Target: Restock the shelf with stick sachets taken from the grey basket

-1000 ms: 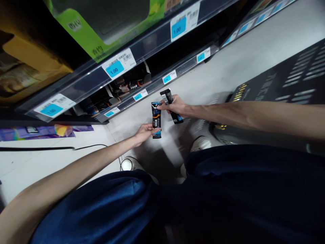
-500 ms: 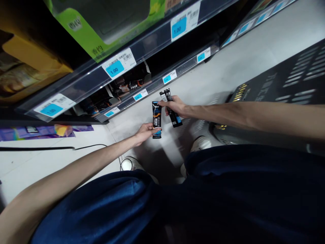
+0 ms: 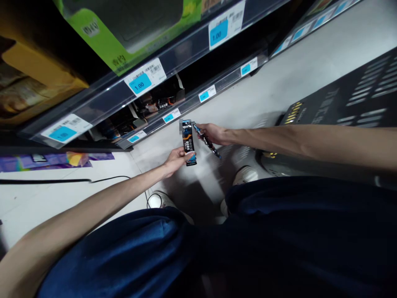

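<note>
My left hand point(image 3: 178, 159) pinches the lower end of a black packet point(image 3: 188, 140) with blue ends and an orange stripe, its printed front facing up. Just right of it, my right hand point(image 3: 211, 133) grips a second dark packet point(image 3: 209, 145), which is turned nearly edge-on and slants down to the right. The two packets are close together above the pale floor. Beyond them, open boxes point(image 3: 161, 99) with similar dark packets sit on the bottom shelf.
Shelf edges with price labels point(image 3: 145, 82) cross the upper left. Green packaging point(image 3: 108, 54) and a yellow box point(image 3: 43, 70) stand above. At right is a dark slotted crate point(image 3: 335, 103). A black cable point(image 3: 46, 181) runs along the floor at left, near my shoes point(image 3: 245, 175).
The packet in my left hand has shifted slightly up and left. My right hand has turned its packet from flat to nearly edge-on, and its thumb is off the left packet's top.
</note>
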Motion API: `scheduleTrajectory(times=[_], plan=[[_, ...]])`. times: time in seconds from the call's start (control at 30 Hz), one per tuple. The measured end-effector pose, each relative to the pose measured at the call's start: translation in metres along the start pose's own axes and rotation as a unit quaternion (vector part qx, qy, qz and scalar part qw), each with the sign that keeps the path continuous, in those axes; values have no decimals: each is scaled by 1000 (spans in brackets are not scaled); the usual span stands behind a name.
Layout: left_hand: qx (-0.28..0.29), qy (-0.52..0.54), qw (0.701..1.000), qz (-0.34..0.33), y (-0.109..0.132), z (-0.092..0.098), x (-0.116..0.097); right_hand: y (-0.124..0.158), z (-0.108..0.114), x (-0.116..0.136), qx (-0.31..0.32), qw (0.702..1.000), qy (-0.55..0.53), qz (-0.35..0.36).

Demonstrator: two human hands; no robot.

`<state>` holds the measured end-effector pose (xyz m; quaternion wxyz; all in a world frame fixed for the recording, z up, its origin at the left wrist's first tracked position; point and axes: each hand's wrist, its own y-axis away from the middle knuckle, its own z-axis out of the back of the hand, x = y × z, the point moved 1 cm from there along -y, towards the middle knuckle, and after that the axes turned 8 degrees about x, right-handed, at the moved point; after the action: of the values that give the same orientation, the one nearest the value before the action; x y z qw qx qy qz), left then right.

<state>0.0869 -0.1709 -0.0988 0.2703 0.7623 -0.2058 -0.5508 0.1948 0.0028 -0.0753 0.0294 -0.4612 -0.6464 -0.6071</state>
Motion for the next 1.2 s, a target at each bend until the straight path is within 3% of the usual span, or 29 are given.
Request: scheduleTrajectory(times=[0.23,0.37,0.53,0.73,0.97,1.2], plan=[[-10,50,998,-21,1,-1,-2,2,-2,-6,-15,997,-16,71],[-18,53,998,-29,3,-6,-9,1,-1,-7,19,994,-18,110],[-54,21,998,-23,5,-7,-14,1,-1,-6,10,992,-7,123],[-27,4,999,-29,3,-5,-10,-1,2,-3,0,991,19,131],[-45,15,998,-37,2,-3,-7,-6,12,3,-73,983,-10,171],[-68,89,991,-77,-2,6,-8,-6,23,10,-96,979,-49,171]])
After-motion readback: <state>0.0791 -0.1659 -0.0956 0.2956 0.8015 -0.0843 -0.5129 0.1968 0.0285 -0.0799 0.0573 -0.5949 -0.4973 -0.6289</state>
